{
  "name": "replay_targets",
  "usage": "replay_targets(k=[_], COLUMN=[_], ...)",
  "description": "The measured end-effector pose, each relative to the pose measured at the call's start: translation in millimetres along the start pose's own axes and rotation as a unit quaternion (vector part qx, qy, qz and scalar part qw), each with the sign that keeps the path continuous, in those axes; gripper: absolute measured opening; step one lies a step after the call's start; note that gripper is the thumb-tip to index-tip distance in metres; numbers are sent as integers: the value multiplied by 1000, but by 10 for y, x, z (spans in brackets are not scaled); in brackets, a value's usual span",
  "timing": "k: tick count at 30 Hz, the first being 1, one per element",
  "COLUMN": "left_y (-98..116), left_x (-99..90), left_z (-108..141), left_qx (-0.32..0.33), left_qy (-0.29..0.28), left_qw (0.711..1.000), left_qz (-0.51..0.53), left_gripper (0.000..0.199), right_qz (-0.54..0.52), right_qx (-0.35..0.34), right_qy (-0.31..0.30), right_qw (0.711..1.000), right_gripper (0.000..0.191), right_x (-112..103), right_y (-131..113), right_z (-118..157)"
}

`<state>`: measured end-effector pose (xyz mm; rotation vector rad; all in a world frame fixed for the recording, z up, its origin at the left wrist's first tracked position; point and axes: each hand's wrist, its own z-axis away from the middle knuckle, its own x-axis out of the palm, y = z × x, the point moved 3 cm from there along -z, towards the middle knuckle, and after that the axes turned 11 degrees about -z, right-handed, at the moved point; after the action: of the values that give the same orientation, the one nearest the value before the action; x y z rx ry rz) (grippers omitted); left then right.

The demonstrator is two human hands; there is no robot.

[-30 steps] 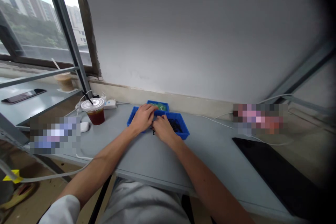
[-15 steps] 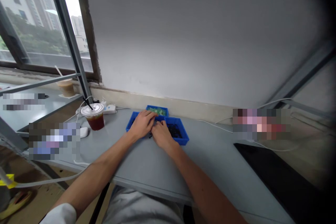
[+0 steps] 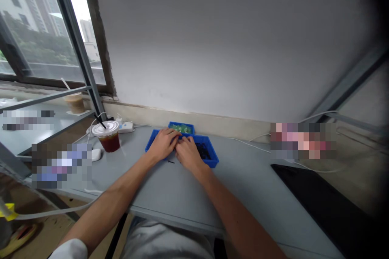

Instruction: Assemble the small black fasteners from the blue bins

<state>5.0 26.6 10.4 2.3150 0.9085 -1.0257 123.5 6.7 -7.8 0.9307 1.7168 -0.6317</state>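
Fingers point(image 3: 172, 134) of the left hand point(image 3: 162, 145) are curled and brought close to the bent fingers point(image 3: 185, 141) of the right hand point(image 3: 189, 156), and whether anything is gripped between them cannot be told, since the fingertips are hidden. In the head view, the only one given, the left hand is seen over a shallow blue bin point(image 3: 150, 143), smooth and plastic-looking, with slanted walls. Beside it, a second blue bin point(image 3: 214, 163) is partly covered by the right hand; small, jumbled dark pieces point(image 3: 204, 151) are held inside. Behind these, a smaller blue bin point(image 3: 192, 126) is filled with glossy green pieces point(image 3: 181, 128). One thin, dark loose piece point(image 3: 171, 162) is left on the smooth grey table point(image 3: 170, 198), just in front of the hands, grasped by neither. To the left, a round, clear lidded cup point(image 3: 110, 142) of dark red drink is pierced by a black straw point(image 3: 100, 121), with a white power strip point(image 3: 126, 127) placed behind. To the right, a flat, matte black panel point(image 3: 316, 198) is laid down. The scene is backed by a plain, pale wall point(image 3: 212, 56).
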Motion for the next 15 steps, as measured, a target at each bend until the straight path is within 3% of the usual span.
replay_targets(k=[6,15], left_y=[26,13], left_x=[-34,-29], left_z=[-9,-16], left_qx=[8,11], left_qy=[-11,-25], left_qw=[999,998], left_qz=[-31,-54], left_gripper=[24,23], right_qz=[-39,-152], right_qx=[30,-10], right_qy=[97,187], right_qw=[994,971], right_gripper=[24,24], right_x=[-274,-248], right_y=[194,290], right_z=[32,83])
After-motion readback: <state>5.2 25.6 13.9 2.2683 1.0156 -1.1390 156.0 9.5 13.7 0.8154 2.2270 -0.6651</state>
